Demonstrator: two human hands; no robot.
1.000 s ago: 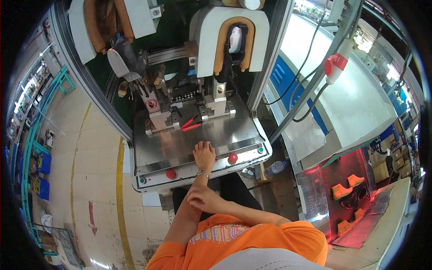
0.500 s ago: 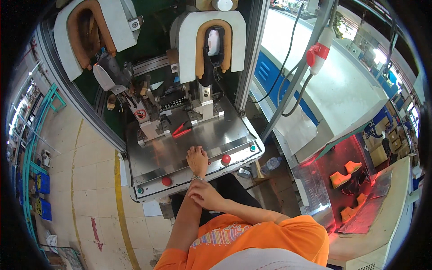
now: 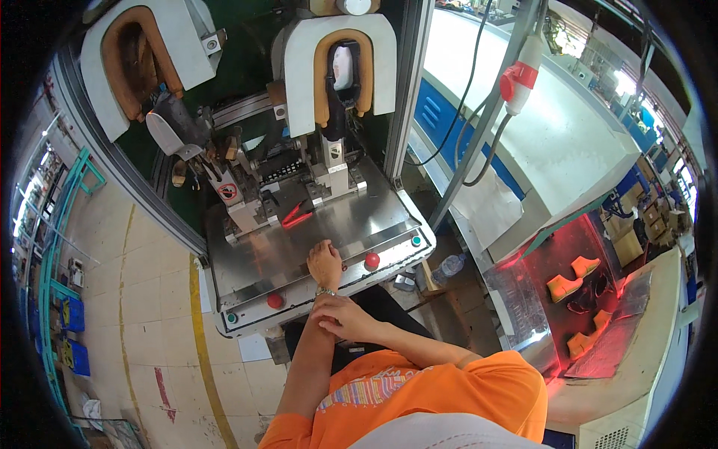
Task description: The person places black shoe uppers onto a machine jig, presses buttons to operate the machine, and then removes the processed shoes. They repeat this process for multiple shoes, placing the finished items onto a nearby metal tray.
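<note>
Left grip (image 3: 324, 265) has rolled slightly, red-handled tool (image 3: 299, 218) lying just beyond

Two bare hands — the left hand (image 3: 325, 263) and the right hand (image 3: 348, 319) — meet at the centre of the frame, with one metallic bracelet (image 3: 324, 292). Two white U-shaped blocks lined with tan padding (image 3: 366, 82) stand across the upper left and upper centre. Below them are one red-handled tool (image 3: 300, 219), two domed red push-buttons (image 3: 275, 300) and two small round green buttons (image 3: 416, 241). Four orange shoe-shaped pieces (image 3: 563, 288) lie at lower right; one clear plastic bottle (image 3: 449, 267) sits right of centre; at least two blue plastic bins (image 3: 72, 314) line the left edge.
</note>
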